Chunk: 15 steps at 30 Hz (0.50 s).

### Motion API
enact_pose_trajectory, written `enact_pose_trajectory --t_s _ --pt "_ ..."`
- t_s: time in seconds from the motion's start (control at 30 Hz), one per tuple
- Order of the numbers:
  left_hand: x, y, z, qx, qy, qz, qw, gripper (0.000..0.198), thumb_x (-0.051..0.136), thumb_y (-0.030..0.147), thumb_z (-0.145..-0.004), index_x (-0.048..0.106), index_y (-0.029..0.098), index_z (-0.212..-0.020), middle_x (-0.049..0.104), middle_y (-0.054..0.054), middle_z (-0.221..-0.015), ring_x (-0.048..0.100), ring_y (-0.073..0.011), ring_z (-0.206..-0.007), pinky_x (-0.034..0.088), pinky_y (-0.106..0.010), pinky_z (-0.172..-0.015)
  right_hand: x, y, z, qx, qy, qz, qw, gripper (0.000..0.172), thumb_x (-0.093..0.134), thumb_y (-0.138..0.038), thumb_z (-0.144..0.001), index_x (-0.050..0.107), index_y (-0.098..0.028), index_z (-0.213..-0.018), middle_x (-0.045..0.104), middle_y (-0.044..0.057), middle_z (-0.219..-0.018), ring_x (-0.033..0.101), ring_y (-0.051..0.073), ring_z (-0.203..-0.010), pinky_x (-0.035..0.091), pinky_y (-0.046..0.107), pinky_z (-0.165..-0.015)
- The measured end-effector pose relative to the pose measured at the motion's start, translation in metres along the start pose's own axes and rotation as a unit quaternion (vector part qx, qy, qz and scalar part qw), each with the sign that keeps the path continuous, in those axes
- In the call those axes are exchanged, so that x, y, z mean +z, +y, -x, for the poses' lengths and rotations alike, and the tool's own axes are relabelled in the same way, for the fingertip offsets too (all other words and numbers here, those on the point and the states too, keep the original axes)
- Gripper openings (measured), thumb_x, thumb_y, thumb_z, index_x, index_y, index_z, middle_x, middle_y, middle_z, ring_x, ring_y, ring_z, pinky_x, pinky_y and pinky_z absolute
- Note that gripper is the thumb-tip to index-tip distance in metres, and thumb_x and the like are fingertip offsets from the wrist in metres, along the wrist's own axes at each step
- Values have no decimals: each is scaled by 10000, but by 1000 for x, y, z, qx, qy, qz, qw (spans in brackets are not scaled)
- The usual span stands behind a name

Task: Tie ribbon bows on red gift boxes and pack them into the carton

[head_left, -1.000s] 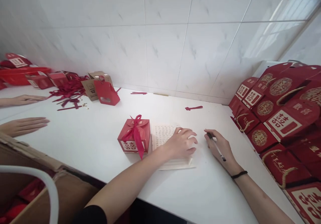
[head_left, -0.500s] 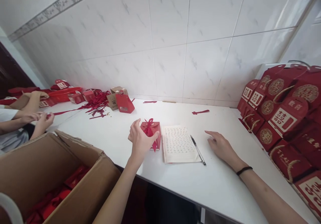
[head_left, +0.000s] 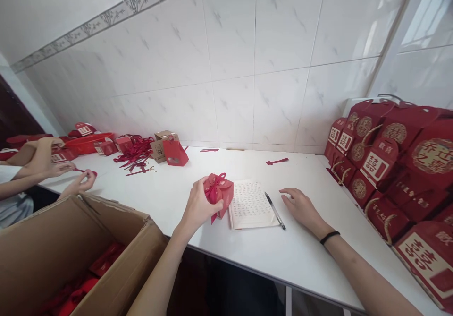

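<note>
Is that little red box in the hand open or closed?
Closed: the red box has its top folded shut and tied with a ribbon bow. The left hand holds it tilted.

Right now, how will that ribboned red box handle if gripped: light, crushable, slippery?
Probably light: the left hand holds the red box tilted, one-handed. Likely crushable: it looks like thin folded card, so squeeze gently. The ribbon bow looks floppy and may snag.

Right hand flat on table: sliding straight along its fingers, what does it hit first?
Probably the pen, lying just beyond the right hand along the notebook edge. Only bare table shows between them, though depth is hard to judge.
</note>
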State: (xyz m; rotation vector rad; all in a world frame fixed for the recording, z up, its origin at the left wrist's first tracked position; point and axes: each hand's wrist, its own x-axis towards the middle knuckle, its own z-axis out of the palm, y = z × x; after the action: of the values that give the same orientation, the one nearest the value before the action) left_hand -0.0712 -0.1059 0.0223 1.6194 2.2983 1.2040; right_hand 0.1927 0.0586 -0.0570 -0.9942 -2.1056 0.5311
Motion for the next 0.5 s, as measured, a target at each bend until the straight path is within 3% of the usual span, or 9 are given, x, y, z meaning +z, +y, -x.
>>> enact_pose_trajectory --t_s 0.1,0.2,0.3,0.4,0.5 --pt "-16 8 14 51 -65 24 996 659 633 273 -639 347 224 -1231 445 -87 -1269 465 -247 -1189 394 -411 -1017 -6 -20 1 -8 11 -53 999 307 404 -417 -866 612 -204 -938 614 94 -1019 560 260 -987 465 439 -871" --pt "-38 14 32 78 -189 64 977 625 634 242 -642 385 257 -1216 472 -52 -1275 487 -218 -1175 399 -370 -1027 -9 -53 5 1 0 -150 989 347 424 -480 -872 610 -190 -916 616 93 -1013 569 242 -956 474 393 -829" --pt "-53 14 43 106 -295 92 945 595 640 205 -630 449 276 -1188 453 -26 -1316 479 -216 -1190 394 -348 -1035 -4 -93 12 1 -85 -248 965 361 443 -494 -882 611 -176 -915 622 78 -988 575 218 -927 464 357 -820" --pt "-56 14 47 124 -322 107 932 585 655 228 -643 471 268 -1197 434 -28 -1335 461 -226 -1206 371 -343 -1046 8 -123 19 -15 -206 -315 926 336 495 -479 -873 612 -174 -952 618 66 -995 581 198 -911 466 322 -784" --pt "-50 19 46 97 -295 124 942 401 574 336 -766 506 250 -1152 517 -33 -1229 518 -209 -1118 418 -329 -977 21 -135 19 3 -227 -363 904 395 540 -496 -846 564 -169 -1066 608 49 -910 583 174 -826 466 290 -706"
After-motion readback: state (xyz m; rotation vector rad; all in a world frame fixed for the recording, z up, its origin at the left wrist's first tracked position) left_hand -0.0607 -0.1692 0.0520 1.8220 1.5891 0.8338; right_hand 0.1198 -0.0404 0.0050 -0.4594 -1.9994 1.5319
